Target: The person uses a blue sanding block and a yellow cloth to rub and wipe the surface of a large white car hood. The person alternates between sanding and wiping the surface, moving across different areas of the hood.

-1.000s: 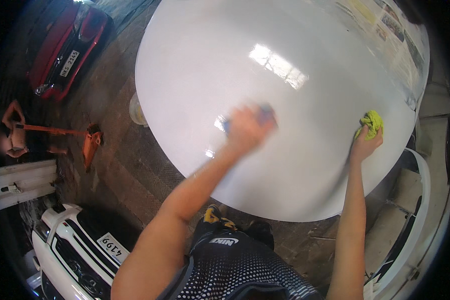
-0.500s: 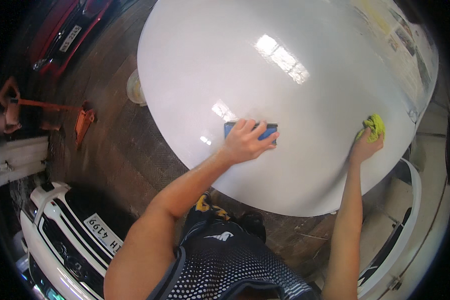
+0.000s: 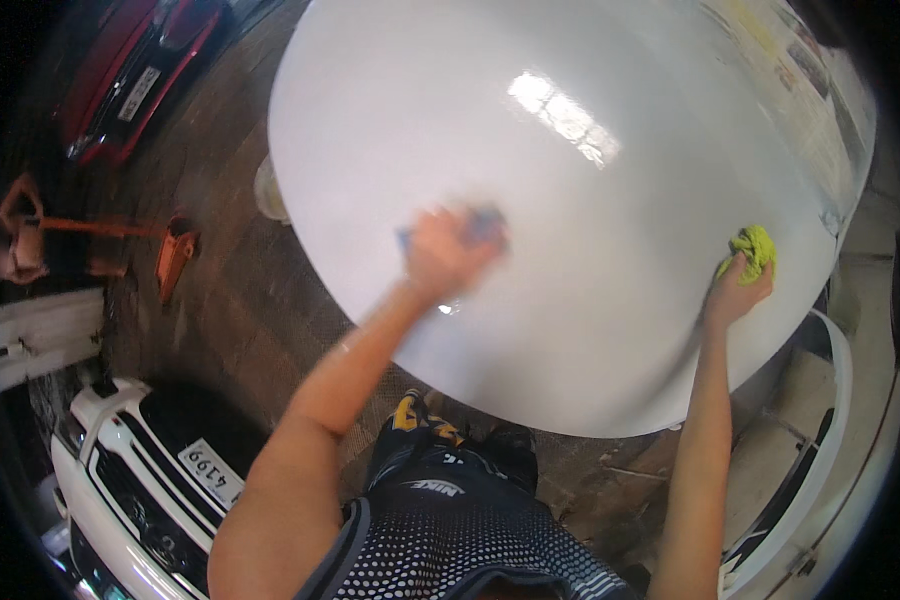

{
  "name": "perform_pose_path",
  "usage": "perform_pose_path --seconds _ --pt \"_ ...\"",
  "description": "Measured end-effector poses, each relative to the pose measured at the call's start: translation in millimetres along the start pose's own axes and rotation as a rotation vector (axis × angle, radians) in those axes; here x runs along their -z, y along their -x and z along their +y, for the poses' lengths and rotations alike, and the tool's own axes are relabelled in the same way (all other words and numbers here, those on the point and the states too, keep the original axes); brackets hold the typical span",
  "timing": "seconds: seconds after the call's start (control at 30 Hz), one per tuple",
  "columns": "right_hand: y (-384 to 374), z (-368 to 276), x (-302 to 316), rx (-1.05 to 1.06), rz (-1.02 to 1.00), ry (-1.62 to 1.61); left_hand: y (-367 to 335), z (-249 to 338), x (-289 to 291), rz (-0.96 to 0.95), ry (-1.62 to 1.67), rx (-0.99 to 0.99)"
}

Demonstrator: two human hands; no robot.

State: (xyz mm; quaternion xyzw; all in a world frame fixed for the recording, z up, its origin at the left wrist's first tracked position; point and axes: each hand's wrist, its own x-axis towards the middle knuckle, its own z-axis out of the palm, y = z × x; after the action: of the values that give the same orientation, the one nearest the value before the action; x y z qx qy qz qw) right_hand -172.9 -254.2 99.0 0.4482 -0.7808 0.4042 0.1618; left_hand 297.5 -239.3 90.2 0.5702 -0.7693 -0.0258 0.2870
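A broad, glossy white car panel fills the middle of the view. On its left part my left hand, smeared by motion, presses a blue sanding block against the surface. The block shows only as a blurred patch on both sides of the fingers. Toward the panel's right edge my right hand grips a crumpled yellow-green cloth, which rests on the surface.
Masking paper covers the panel's far right side. A whitish tub stands on the floor beyond the left edge. Around it are an orange jack, a white car front and a red car. A white bumper-like part lies right.
My left hand has slid left and slightly away from me across the panel with the blue block. My right hand keeps the cloth in nearly the same place.
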Motion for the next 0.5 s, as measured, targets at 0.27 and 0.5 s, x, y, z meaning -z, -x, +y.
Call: perform_pose_path --seconds 0.27,0.5 --pt "3.0 -8.1 -5.5 -0.009 0.004 -0.041 -155.0 -43.6 -29.4 0.188 -0.222 0.391" --pt "3.7 -4.4 4.9 -0.041 0.000 -0.045 -152.6 1.8 -61.0 0.215 -0.053 -0.280"
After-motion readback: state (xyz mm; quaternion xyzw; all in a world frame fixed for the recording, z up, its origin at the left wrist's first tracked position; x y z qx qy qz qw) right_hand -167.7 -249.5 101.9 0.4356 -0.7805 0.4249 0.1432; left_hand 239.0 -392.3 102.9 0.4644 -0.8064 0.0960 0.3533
